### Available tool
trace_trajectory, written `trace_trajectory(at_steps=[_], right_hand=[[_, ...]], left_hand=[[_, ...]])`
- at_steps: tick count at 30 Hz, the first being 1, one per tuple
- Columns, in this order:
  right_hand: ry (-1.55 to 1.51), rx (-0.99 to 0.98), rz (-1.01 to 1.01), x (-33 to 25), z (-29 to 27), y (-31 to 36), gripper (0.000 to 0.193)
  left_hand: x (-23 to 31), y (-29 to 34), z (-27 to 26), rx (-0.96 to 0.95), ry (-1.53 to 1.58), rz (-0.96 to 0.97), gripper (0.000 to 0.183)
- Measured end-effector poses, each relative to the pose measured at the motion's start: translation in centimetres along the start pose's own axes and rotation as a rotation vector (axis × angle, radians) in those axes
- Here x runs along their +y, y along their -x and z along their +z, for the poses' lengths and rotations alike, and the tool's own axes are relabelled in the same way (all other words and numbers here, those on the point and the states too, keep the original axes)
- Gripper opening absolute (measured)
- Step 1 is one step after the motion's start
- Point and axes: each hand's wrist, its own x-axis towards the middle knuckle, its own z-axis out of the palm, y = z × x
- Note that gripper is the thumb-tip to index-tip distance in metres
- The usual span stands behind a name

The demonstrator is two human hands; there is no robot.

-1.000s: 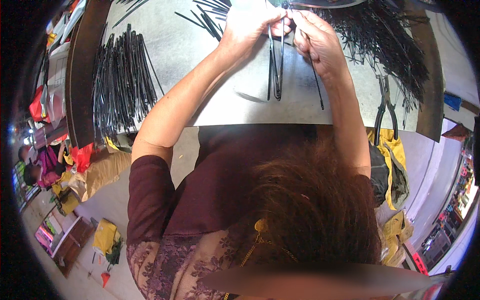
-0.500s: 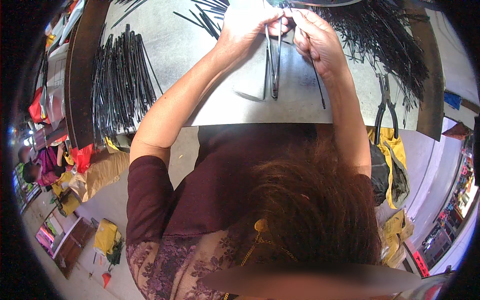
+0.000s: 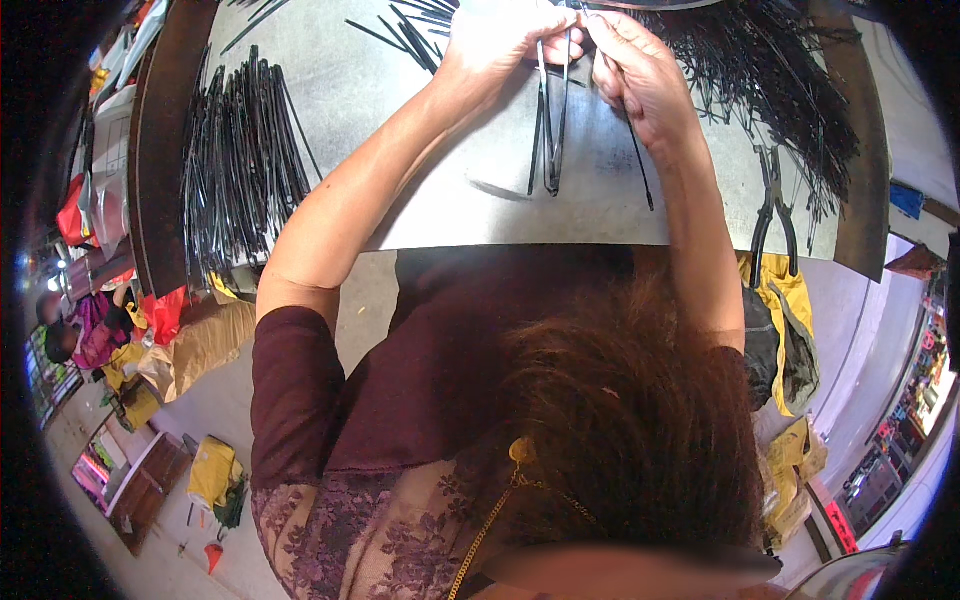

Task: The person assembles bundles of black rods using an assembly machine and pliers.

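Observation:
At the far middle of the table, my left hand is closed on a narrow folded black rib, which looks like an umbrella rib. Its bent end hangs toward me. Fingertips of both hands meet at the top edge of the view, where the small part between them is too fine to make out. My right hand pinches a thin black rod; the rod runs down beneath the palm and its knobbed tip points toward me.
A bundle of black ribs lies at the left, with more loose rods beyond my left hand. A tangled heap of black ribs covers the far right. Black-handled pliers rest over the near right edge of the metal-topped table.
Both hands have shifted slightly to the right, staying together at the fingertips. The hanging folded rib and the thin rod have swung a little to the right with them.

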Motion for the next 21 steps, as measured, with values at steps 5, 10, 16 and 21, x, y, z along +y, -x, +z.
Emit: trace_trajectory(at_steps=[5, 10, 16, 21], right_hand=[[0.002, -0.035, 0.004, 0.8, -0.5, 0.0, 0.024], [-0.024, -0.047, -0.021, 0.8, -0.5, 0.1, 0.024], [-0.008, -0.051, 0.008, 1.1, -0.5, -0.2, 0.022], [-0.067, 0.010, -0.041, 1.8, 0.4, 0.4, 0.020]], left_hand=[[-0.5, -0.4, -0.2, -0.178, -0.204, 0.268, 0.009], [-0.5, 0.2, 0.5, 0.011, -0.028, 0.048, 0.011], [-1.2, 0.0, 0.3, 0.044, 0.012, 0.009, 0.012], [-2.3, -0.7, -0.8, -0.214, -0.132, 0.396, 0.012]])
